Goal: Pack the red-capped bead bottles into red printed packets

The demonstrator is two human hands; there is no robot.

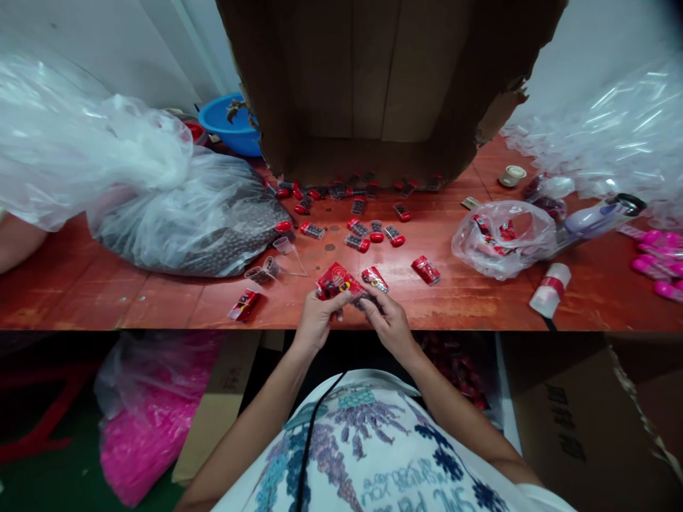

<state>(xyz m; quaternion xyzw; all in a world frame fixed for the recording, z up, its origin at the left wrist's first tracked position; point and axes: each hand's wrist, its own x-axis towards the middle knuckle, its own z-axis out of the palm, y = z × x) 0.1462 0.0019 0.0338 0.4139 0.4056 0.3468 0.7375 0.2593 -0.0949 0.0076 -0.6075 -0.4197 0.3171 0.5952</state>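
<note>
Above the table's near edge, my left hand is closed on red printed sleeves, its thumb lying across them. My right hand meets it from the right, fingers pinched on a small dark-filled bottle at the end of the red sleeve; the fingers partly cover it. Just beyond lies a sleeved bottle, with another sleeved bottle to the right and a red sleeved piece to the left. Several red-capped bottles of dark beads are scattered farther back.
A large cardboard box lies open at the back. At left are a plastic bag of dark beads, small cups and a blue basin. At right are a bag of red sleeves, a lilac-handled tool and a white roll.
</note>
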